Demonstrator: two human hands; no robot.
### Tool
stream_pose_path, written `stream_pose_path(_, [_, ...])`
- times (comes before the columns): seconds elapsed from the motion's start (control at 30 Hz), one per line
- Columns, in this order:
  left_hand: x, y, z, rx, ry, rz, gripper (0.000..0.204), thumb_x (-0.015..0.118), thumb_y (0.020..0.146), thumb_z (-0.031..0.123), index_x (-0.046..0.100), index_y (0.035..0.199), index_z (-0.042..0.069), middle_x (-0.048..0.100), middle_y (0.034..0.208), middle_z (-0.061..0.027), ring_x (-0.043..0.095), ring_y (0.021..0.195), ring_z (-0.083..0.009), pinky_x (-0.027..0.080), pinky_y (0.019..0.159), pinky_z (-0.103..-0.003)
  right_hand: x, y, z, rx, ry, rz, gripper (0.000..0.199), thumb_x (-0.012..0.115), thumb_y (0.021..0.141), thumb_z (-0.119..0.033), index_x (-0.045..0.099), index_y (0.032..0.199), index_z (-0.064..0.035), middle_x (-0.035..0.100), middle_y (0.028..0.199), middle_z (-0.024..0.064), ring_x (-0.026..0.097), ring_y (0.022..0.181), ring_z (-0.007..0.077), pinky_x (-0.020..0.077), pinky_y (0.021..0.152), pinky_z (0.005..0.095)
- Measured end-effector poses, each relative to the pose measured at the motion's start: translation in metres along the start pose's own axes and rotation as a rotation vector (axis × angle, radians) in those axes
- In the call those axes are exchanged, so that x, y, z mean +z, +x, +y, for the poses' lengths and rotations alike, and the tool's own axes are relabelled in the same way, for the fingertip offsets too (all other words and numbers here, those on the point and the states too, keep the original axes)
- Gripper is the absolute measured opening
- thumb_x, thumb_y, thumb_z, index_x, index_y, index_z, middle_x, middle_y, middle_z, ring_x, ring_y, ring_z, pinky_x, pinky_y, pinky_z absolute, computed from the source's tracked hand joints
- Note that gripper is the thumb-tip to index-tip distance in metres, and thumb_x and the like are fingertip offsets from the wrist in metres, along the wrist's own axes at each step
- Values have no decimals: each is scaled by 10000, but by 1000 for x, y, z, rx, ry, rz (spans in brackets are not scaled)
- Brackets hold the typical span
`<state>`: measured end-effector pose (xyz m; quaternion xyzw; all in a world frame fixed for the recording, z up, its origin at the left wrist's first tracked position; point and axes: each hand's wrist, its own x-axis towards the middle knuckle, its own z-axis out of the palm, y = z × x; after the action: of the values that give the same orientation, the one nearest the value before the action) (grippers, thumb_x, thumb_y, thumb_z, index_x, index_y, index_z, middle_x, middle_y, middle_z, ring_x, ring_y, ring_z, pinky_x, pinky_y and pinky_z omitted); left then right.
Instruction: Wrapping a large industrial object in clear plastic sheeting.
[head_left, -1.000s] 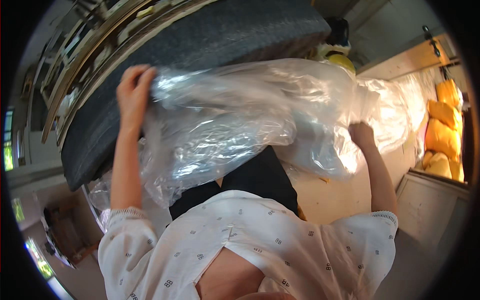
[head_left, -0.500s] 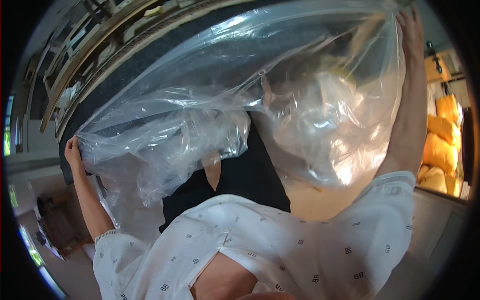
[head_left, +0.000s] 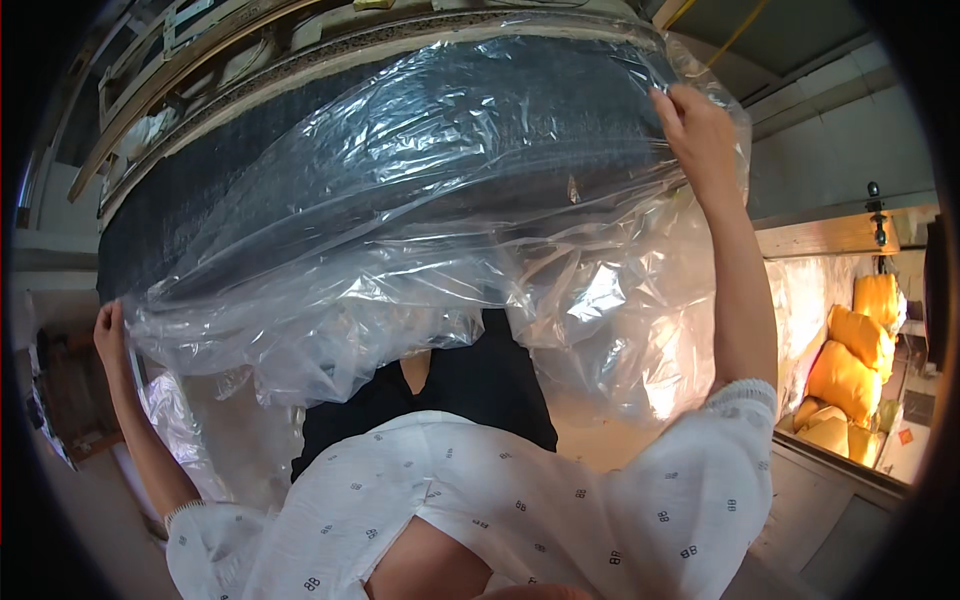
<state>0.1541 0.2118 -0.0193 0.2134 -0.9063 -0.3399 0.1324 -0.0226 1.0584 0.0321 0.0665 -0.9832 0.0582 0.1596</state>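
Observation:
A large clear plastic sheet (head_left: 420,250) stretches between my hands, its far part lying over a dark, cloth-like surface (head_left: 210,190). The near part hangs in crumpled folds in front of my legs. At the far left, my left hand (head_left: 111,328) is closed on the sheet's edge beside the left end of the dark surface. My right hand (head_left: 698,135) grips the sheet near the far right corner of that surface, its fingers curled down. More plastic bunches up behind and beside the right hand.
A long wooden frame (head_left: 130,140) runs along the far side of the dark surface. To the right stands a wooden ledge (head_left: 825,236) with a black fitting. Beyond it are stacked yellow bundles (head_left: 850,365). A brown object (head_left: 75,385) is at far left.
My right hand has come down and left, bringing the raised sheet onto the dark surface. My left hand has shifted slightly left and down, still holding the edge.

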Motion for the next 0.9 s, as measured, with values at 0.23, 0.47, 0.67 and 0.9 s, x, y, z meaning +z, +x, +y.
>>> stream_pose_path(0.23, [5, 53, -5, 36, 191, -52, 373, 586, 828, 356, 624, 1045, 55, 619, 920, -37, 549, 858, -121, 419, 779, -247, 33, 16, 2, -92, -177, -34, 401, 413, 883, -429, 593, 1081, -130, 608, 1029, 104, 575, 935, 310, 462, 750, 393])
stream_pose_path(0.47, [115, 72, 93, 111, -4, 451, 195, 641, 733, 230, 649, 722, 35, 613, 647, -43, 553, 611, -122, 446, 581, -282, 77, 45, 101, 43, -362, 83, 437, 381, 902, -413, 487, 1254, -176, 527, 1148, 148, 521, 971, 344, 413, 834, 394])
stream_pose_path(0.67, [121, 65, 93, 266, -205, 603, 205, 675, 709, 232, 644, 716, 29, 616, 645, -77, 572, 600, -159, 451, 582, -298, 78, 80, 95, 426, -282, -217, 428, 407, 878, -453, 546, 1168, -170, 536, 1091, 134, 543, 950, 343, 443, 792, 447])
stream_pose_path(0.9, [122, 79, 100, 143, -203, 611, 211, 689, 697, 237, 643, 707, 31, 611, 675, -99, 572, 622, -182, 446, 589, -308, 41, 68, -220, -496, 241, 247, 173, 543, 836, -159, 583, 948, -33, 559, 921, 121, 534, 885, 257, 436, 768, 354])
